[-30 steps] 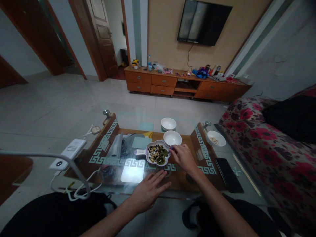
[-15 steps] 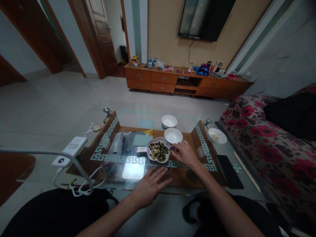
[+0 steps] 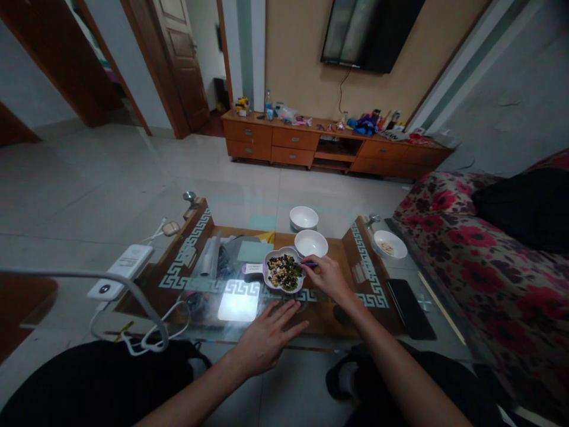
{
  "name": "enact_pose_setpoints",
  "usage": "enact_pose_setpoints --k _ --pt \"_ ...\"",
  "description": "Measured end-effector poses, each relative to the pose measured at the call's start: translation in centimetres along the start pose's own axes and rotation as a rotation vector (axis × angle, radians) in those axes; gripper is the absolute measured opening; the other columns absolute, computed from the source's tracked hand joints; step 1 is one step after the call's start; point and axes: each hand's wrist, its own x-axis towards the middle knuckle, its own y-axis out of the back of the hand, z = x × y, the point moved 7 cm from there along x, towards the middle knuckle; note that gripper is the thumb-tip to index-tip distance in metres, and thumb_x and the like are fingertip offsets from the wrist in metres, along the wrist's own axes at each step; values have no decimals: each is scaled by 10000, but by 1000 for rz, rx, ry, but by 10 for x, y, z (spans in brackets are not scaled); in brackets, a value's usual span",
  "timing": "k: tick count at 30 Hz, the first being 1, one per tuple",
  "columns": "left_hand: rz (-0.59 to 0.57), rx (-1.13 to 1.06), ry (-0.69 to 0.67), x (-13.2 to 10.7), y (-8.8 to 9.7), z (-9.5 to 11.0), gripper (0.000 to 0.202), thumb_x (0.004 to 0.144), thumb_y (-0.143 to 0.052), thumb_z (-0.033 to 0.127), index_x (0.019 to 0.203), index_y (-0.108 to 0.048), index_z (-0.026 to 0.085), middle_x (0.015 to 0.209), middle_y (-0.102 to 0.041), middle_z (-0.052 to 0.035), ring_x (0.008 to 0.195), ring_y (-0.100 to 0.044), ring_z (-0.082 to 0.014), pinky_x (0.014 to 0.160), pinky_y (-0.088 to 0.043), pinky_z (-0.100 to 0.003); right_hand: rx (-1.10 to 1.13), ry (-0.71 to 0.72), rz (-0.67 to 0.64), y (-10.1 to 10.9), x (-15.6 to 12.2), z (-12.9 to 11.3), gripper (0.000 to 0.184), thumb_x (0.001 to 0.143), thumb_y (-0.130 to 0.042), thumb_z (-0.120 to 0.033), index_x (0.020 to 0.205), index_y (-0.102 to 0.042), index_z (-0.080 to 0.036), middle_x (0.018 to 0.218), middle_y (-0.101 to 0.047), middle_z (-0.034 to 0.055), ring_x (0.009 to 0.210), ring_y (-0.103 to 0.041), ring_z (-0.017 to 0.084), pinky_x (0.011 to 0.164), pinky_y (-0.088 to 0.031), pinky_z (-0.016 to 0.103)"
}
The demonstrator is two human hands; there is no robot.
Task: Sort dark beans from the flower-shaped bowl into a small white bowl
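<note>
A flower-shaped dish (image 3: 265, 279) with a labelled handle holds mixed black, yellow and green beans or grains (image 3: 284, 274). From the right, my right hand (image 3: 328, 277) pinches a thin purple stick-like utensil (image 3: 308, 263), its tip at the beans; whether it is a spoon or tweezers cannot be made out. My left hand (image 3: 269, 335) rests open with fingers spread at the near edge of the glass table, just below the dish. Behind the dish stand a white bowl (image 3: 311, 244) and, farther back, another white bowl (image 3: 304, 218).
On the right, a white bowl (image 3: 390, 245) holds a little pale food, with a black phone-like slab (image 3: 411, 308) nearer me. A white power bank (image 3: 122, 271) with cables lies left on the glass. Beyond are a wooden cabinet (image 3: 293, 148) and, right, a flowered sofa (image 3: 484, 261).
My right hand has shifted slightly left and the utensil's tip now reaches farther over the upper right of the dish. My left hand stays in place.
</note>
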Motion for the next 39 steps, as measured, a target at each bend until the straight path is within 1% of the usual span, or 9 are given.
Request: enact_pose_setpoints --k 5,14,23,26,29,31,33,36,39 --pt "-13 -1 -2 0 -2 0 1071 675 -650 3 1648 -292 270 1741 -125 -175 1613 -114 -337 1260 -283 -646 -50 13 -15 -5 3 0 111 965 -713 -261 1050 -785 -268 936 -822 43 824 -740 252 815 -541 361" --pt "16 1 -2 -1 -1 1 977 768 -651 21 1642 -299 277 1738 -150 -175 1612 -127 -327 1260 -293 -634 -84 48 -33 -5 3 -4 140 964 -685 -251 1065 -780 -257 945 -821 56 843 -745 266 841 -536 384" --pt "24 -7 -4 0 -3 0 1001 742 -653 9 1641 -302 275 1741 -144 -171 1614 -123 -326 1269 -277 -630 -86 39 -20 -5 3 -7 118 965 -682 -248 1034 -777 -253 912 -810 49 817 -725 262 816 -525 372" --pt "19 -6 -1 -1 -3 0 1013 733 -641 0 1643 -295 280 1745 -126 -162 1615 -115 -327 1263 -286 -637 -41 16 79 7 5 -3 111 970 -684 -278 1005 -788 -260 908 -805 43 832 -720 257 803 -526 352" --pt "19 3 0 -2 -3 0 999 752 -626 -7 1647 -288 282 1744 -128 -163 1615 -111 -325 1254 -300 -647 -5 -44 291 31 5 10 147 975 -682 -349 983 -793 -253 921 -805 48 840 -718 256 796 -531 346" --pt "14 12 1 -1 -3 0 1005 751 -614 -20 1649 -282 285 1745 -132 -158 1617 -105 -317 1254 -301 -653 -18 -79 397 46 4 19 180 981 -675 -386 983 -792 -249 924 -807 47 815 -709 254 787 -528 351" --pt "-1 17 3 -1 -4 0 1046 715 -609 -36 1652 -275 288 1747 -118 -153 1618 -96 -314 1256 -293 -660 -59 -89 432 54 5 25 196 989 -667 -401 996 -796 -254 937 -812 44 804 -700 256 790 -525 361" --pt "-20 23 6 1 -5 0 1101 657 -606 -45 1653 -271 280 1746 -106 -162 1618 -90 -318 1258 -283 -667 -71 -101 448 59 6 29 198 988 -668 -403 1021 -801 -260 968 -819 45 823 -706 262 818 -537 374" --pt "-8 27 0 1 -4 0 1080 672 -601 -42 1652 -279 277 1744 -127 -161 1617 -98 -318 1257 -290 -661 -4 -115 466 59 6 25 211 984 -664 -414 1032 -797 -257 991 -821 48 836 -728 261 828 -555 373"
